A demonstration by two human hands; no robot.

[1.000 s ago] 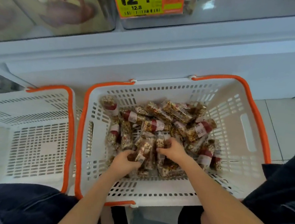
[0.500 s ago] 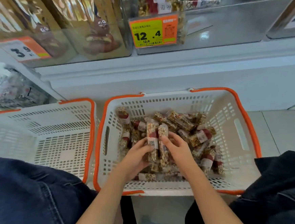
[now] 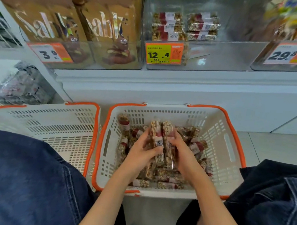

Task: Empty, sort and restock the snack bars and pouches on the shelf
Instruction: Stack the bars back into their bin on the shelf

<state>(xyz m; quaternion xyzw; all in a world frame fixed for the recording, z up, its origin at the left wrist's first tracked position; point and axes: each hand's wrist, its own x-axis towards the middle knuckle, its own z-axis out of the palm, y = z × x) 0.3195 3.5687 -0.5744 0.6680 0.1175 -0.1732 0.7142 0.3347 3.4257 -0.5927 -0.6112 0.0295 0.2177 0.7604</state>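
Note:
A white basket with an orange rim (image 3: 231, 129) stands on the floor before me, holding several clear-wrapped nut bars with red labels (image 3: 196, 148). Above the pile, my left hand (image 3: 140, 156) and my right hand (image 3: 182, 152) grip a small upright bundle of nut bars (image 3: 160, 132) between them, the bars side by side. On the shelf above, a clear bin (image 3: 220, 52) with a yellow 12.4 price tag (image 3: 164, 54) holds two short stacks of the same bars (image 3: 184, 26).
A second white basket (image 3: 45, 122) stands just left, with nothing in it. Brown pouches (image 3: 97, 25) fill the left bin behind a 3.9 tag. A 29.8 tag (image 3: 283, 55) marks the right bin. Dark packets (image 3: 21, 86) lie lower left. My denim knees flank the basket.
Both hands gathered bars from the pile, stood them upright and raised the bundle a little. My head tilted up, bringing the shelf bins into view.

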